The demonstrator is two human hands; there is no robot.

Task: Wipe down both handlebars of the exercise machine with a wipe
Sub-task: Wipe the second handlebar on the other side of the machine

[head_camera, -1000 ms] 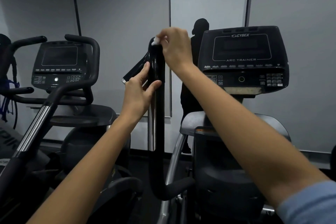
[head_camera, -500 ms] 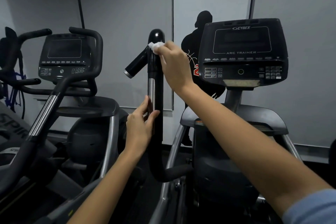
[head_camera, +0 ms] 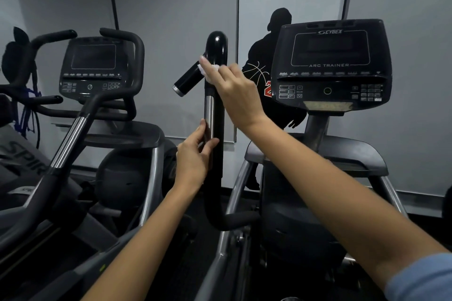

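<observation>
- Right hand (head_camera: 236,91): reaching up and forward, fingers closed over a small white wipe (head_camera: 209,71) and pressing it against the handlebar; index finger extended along the bar. Only a crumpled corner of the wipe shows beyond the fingers.
- Handlebar (head_camera: 215,115): upright black bar with a rounded cap at its top and a short black side grip (head_camera: 188,79) branching down-left just below the cap. The wipe sits at that junction, below the cap. A polished metal band runs along the bar's left face at mid-height. The lower end curves right toward the machine body.
- Left hand (head_camera: 194,154): lower on the same bar, fingers loosely curled, fingertips and thumb touching the metal band and the black section beneath; not a full wrap.
- Console (head_camera: 330,63): marked CYBEX ARC TRAINER, to the right of the bar, apart from both hands.
- Neighbouring machine (head_camera: 93,73): to the left, with its own console and curved black bars; open gap between it and the handlebar.
- Wall (head_camera: 171,7): grey panels behind; clear space around the cap.
</observation>
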